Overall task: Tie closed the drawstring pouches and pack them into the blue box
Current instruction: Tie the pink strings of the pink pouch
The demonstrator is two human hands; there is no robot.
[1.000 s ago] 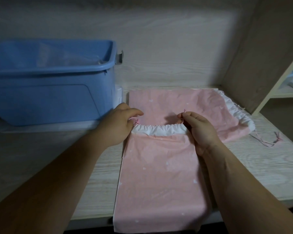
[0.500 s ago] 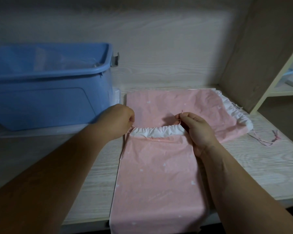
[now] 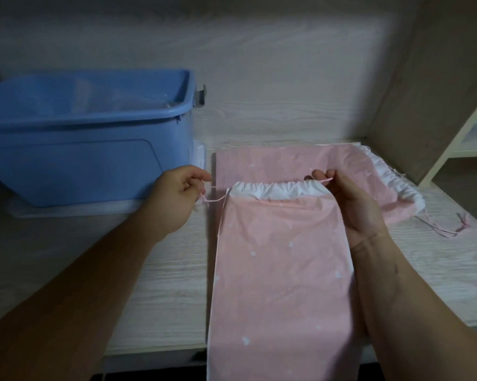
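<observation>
A pink drawstring pouch (image 3: 281, 270) with a white gathered mouth lies flat on the desk and hangs over its front edge. My left hand (image 3: 178, 199) pinches the thin pink drawstring (image 3: 214, 199) a little left of the mouth's left corner. My right hand (image 3: 350, 204) pinches the string end at the mouth's right corner, palm over the pouch's right edge. A second pink pouch (image 3: 286, 167) lies behind it, mouth to the right, its strings (image 3: 449, 228) loose on the desk. The blue box (image 3: 75, 160) stands open at the left.
The pale wooden desk (image 3: 163, 270) meets a back wall. The box stands on a clear lid (image 3: 66, 211). A wooden side panel (image 3: 429, 86) and a shelf unit (image 3: 468, 138) close off the right side.
My left hand has moved left, away from the pouch mouth, drawing a short length of pink string out. My right hand stays at the right corner. The mouth looks a little more gathered.
</observation>
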